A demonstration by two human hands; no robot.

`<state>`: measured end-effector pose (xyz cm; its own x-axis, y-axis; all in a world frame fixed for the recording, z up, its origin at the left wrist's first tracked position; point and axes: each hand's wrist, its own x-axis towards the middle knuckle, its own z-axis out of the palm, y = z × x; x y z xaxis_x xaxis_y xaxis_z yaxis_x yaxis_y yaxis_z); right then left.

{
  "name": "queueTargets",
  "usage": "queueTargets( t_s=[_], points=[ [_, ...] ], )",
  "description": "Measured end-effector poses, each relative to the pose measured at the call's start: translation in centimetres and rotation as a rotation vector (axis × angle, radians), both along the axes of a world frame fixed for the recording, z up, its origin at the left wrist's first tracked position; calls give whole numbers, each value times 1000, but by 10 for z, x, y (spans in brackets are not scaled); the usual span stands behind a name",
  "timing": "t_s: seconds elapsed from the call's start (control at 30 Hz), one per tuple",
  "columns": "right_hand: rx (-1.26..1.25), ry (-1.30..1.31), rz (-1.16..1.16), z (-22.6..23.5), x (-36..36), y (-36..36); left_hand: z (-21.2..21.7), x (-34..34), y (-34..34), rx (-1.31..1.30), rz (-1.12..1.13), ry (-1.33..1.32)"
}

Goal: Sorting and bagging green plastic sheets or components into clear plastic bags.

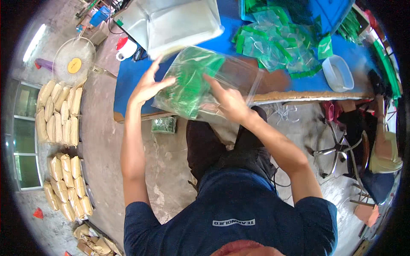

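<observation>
A large clear plastic bag (pixel 200 83) stuffed with small green pieces is held over the front edge of the blue table (pixel 132 77). My left hand (pixel 149 83) presses flat against the bag's left side, fingers spread. My right hand (pixel 226 98) grips the bag from below and from the right, one finger stretched across its front. A heap of small clear bags with green strips (pixel 277 42) lies on the table beyond my right hand.
A grey plastic tub (pixel 171 21) stands at the table's back left and a white oval tray (pixel 338 73) on its right. A small green packet (pixel 164 124) lies on the concrete floor. Stacked tan sacks (pixel 60 115) and a round fan (pixel 74 65) are at left. Another person sits at the right edge (pixel 384 158).
</observation>
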<state>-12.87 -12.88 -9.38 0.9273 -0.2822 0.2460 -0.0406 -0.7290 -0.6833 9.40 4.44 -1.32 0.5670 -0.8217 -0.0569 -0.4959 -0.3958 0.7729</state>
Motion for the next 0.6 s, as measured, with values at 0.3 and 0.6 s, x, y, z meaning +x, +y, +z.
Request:
queueTargets(
  t_s=[0.3,0.6],
  points=[
    [-252,-302,248,-21,-24,31,-30,-23,-79,68,-739,-1133],
    [-206,-253,221,-30,-56,58,-32,-91,13,-449,36,-584]
  ],
)
